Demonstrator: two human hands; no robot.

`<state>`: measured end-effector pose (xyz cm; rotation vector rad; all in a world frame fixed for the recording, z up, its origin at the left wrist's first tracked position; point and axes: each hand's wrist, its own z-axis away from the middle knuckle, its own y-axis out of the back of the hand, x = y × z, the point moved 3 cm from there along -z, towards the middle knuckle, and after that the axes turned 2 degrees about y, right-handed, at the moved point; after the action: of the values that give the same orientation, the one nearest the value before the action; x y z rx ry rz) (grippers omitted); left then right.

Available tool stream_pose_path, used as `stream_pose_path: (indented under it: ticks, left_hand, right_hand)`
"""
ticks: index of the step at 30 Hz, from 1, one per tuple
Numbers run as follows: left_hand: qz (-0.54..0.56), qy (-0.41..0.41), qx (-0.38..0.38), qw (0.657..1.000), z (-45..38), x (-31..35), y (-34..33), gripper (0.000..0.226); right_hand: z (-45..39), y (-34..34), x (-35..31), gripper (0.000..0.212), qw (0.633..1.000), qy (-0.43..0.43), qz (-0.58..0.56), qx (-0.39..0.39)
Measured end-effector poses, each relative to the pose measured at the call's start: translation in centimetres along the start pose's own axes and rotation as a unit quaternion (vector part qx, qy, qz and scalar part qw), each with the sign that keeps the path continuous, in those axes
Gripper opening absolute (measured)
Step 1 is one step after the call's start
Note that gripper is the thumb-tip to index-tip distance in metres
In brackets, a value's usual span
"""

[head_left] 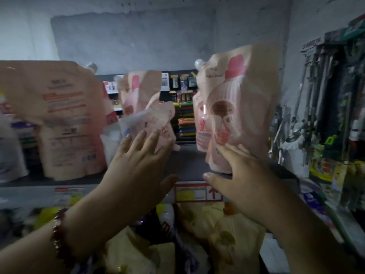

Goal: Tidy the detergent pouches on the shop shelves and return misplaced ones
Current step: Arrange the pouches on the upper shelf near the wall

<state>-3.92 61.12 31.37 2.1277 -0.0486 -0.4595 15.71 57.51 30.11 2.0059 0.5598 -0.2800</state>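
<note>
While both hands reach up to the top shelf (189, 169), a pink detergent pouch (243, 103) stands upright at its right end, spout cap at the upper left corner, printed front facing out. The right hand (243, 175) lies flat against the lower front of this pouch, fingers straight and spread, thumb stretched toward the shelf edge; nothing is grasped. A second pouch (199, 119) stands just behind it, mostly hidden. Near the middle of the shelf a slumped pouch (156, 119) leans over to the right, and the left hand (138, 161) has its fingers extended and loose, fingertips touching this pouch's lower part without closing round it. Behind that stands another pink pouch (138, 89), creased at the top. At the left end a large pouch (67, 119) stands with its text-covered back turned outward. A beaded bracelet (59, 232) circles the left wrist. On the shelf's front edge sits a red and yellow price label (197, 192). Below, the lower shelf holds yellow pouches (223, 234), blurred. To the right hang mops and cleaning tools (325, 95).
</note>
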Motion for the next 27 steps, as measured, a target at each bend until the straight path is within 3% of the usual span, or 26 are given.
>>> stream_pose_path:
  ticks: [5,8,11,16,18,23,27]
  left_hand:
    - [0.095,0.087,0.051,0.99,-0.1,-3.2,0.1,0.087]
    - [0.187,0.161,0.114,0.962,-0.3,-5.2,-0.5,0.088]
    - [0.266,0.192,0.13,0.936,-0.7,-6.7,-2.5,0.092]
    - [0.364,0.197,0.176,0.893,-0.9,-8.3,-4.9,0.103]
    - [0.388,0.191,0.203,0.879,-0.9,-8.5,-5.4,0.095]
    - [0.365,0.126,0.226,0.894,-0.3,-7.7,-6.2,0.07]
    - [0.364,0.086,0.234,0.898,0.5,-7.4,-7.8,0.068]
  right_hand:
    - [-0.4,-1.0,-2.3,0.069,0.998,0.009,-0.066,0.021]
    - [-1.0,-2.4,-4.2,0.066,0.993,0.007,-0.114,0.022]
    - [-1.2,-4.1,-5.9,0.062,0.992,0.023,-0.123,0.011]
    - [-2.7,-6.1,-7.7,0.058,0.984,-0.003,-0.178,-0.015]
    - [-3.8,-6.8,-8.4,0.057,0.978,-0.022,-0.206,-0.019]
    - [-7.8,-7.9,-11.0,0.054,0.97,-0.085,-0.224,-0.042]
    - [-11.7,-8.2,-12.0,0.075,0.965,-0.158,-0.207,-0.042]
